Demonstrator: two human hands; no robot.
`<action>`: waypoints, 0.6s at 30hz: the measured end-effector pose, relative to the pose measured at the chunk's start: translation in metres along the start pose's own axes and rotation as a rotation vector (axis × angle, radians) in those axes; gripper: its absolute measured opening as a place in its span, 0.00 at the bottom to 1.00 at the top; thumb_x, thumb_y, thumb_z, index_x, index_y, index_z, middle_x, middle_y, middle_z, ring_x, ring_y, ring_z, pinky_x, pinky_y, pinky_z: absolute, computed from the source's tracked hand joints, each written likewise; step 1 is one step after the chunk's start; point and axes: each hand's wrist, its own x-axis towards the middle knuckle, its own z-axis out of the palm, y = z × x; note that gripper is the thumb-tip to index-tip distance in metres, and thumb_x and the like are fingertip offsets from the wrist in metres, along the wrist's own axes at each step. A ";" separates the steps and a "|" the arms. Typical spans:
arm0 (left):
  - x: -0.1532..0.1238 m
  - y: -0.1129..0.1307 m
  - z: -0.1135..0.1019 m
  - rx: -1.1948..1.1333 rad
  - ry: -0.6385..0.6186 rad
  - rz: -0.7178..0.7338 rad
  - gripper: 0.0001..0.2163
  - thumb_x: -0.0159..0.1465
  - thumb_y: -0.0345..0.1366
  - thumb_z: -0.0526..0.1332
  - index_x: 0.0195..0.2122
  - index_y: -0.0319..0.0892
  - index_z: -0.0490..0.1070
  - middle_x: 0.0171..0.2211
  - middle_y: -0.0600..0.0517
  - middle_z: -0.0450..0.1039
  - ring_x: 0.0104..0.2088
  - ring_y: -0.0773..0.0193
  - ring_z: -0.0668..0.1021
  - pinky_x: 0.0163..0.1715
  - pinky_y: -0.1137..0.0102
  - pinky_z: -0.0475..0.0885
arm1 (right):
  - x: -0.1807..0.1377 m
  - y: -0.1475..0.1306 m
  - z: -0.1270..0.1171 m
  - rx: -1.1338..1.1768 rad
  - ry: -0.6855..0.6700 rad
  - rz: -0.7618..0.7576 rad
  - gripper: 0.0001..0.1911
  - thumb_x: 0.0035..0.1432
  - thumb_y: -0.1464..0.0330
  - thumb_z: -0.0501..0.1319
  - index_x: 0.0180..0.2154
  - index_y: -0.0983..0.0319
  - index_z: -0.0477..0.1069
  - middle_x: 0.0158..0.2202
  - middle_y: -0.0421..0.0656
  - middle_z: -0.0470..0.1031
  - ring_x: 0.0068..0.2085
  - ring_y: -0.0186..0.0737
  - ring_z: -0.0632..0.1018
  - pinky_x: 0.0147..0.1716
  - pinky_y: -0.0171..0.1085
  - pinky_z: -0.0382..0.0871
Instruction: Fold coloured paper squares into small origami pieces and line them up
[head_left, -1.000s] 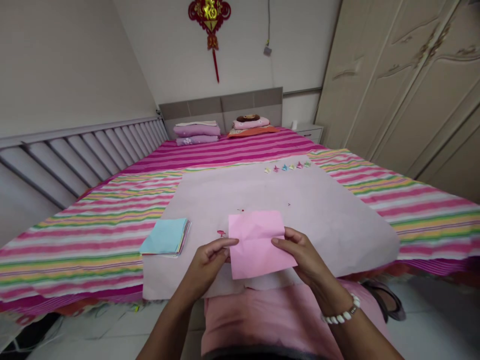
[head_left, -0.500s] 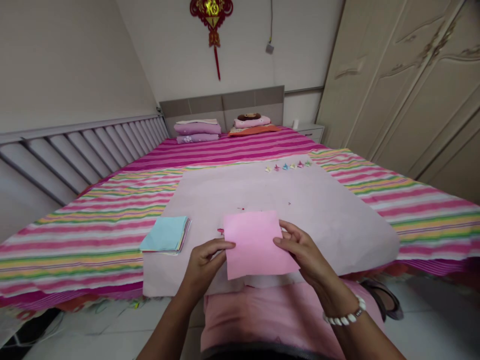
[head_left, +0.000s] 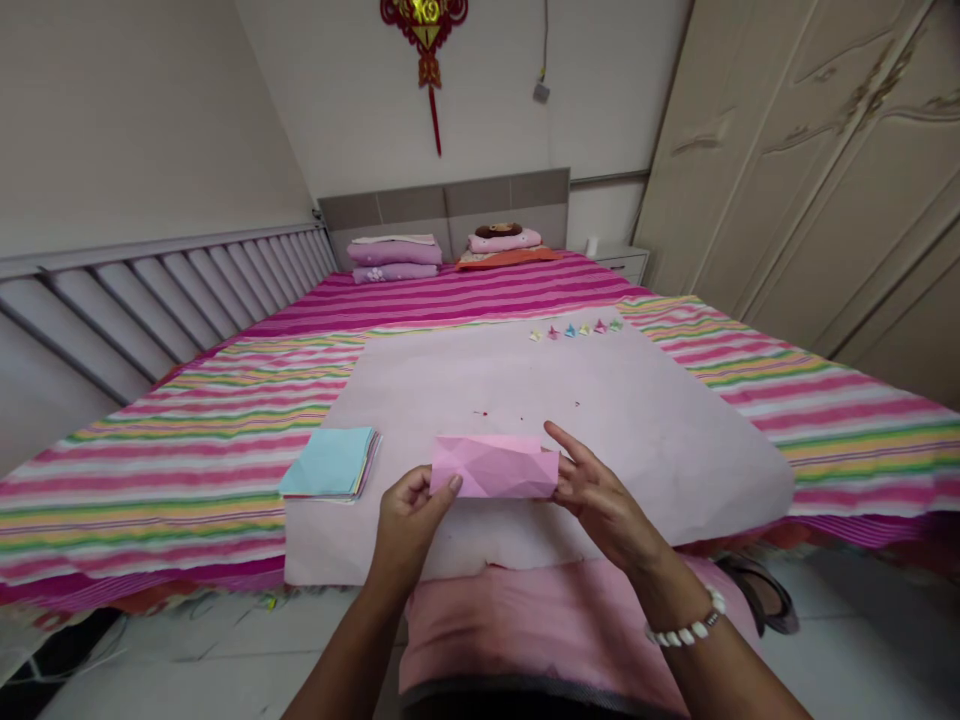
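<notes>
A pink sheet of paper [head_left: 495,470], doubled over into a wide strip with crease marks on its face, is held above the pale board just in front of my lap. My left hand [head_left: 411,515] pinches its left end, thumb on the front face. At the right end, my right hand [head_left: 604,500] has its index finger stretched up and away, while the other fingers are bent at the paper's edge; their tips are partly hidden. To the left lies a stack of square coloured paper [head_left: 330,462], light blue on top.
The pale board [head_left: 442,380] lies on a striped bed sheet [head_left: 195,420]. Several small folded paper pieces [head_left: 570,330] line its far right edge. Tiny red bits [head_left: 484,413] lie near the middle. Folded bedding [head_left: 395,257] sits by the headboard [head_left: 405,212].
The pink paper went from a flat, open square to doubled over. My right index finger has lifted away from it, and my left thumb lies further onto its front.
</notes>
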 end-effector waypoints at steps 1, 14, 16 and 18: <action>0.000 0.000 0.001 -0.017 0.008 -0.001 0.10 0.55 0.38 0.66 0.23 0.39 0.70 0.21 0.58 0.67 0.24 0.71 0.68 0.27 0.77 0.64 | 0.000 0.000 0.000 0.025 -0.010 -0.006 0.41 0.45 0.72 0.65 0.60 0.52 0.57 0.49 0.44 0.73 0.40 0.40 0.77 0.42 0.41 0.69; -0.003 0.004 0.023 -0.524 -0.069 -0.241 0.28 0.56 0.39 0.66 0.57 0.38 0.63 0.41 0.44 0.77 0.43 0.56 0.78 0.45 0.62 0.73 | 0.007 0.010 0.019 -0.128 0.157 0.050 0.15 0.38 0.67 0.73 0.32 0.63 0.76 0.29 0.41 0.78 0.28 0.36 0.75 0.30 0.35 0.68; -0.006 0.002 0.029 -0.631 -0.188 -0.310 0.22 0.58 0.39 0.64 0.52 0.36 0.68 0.44 0.41 0.76 0.48 0.53 0.77 0.47 0.61 0.72 | 0.006 0.012 0.023 -0.134 0.186 0.019 0.17 0.37 0.67 0.74 0.33 0.62 0.76 0.31 0.41 0.78 0.29 0.36 0.75 0.30 0.35 0.68; -0.009 -0.001 0.034 -0.665 -0.260 -0.362 0.19 0.59 0.36 0.65 0.51 0.37 0.69 0.46 0.41 0.76 0.49 0.52 0.76 0.49 0.60 0.71 | 0.005 0.013 0.026 -0.140 0.189 0.011 0.19 0.37 0.67 0.74 0.35 0.61 0.76 0.31 0.40 0.77 0.29 0.35 0.75 0.29 0.34 0.68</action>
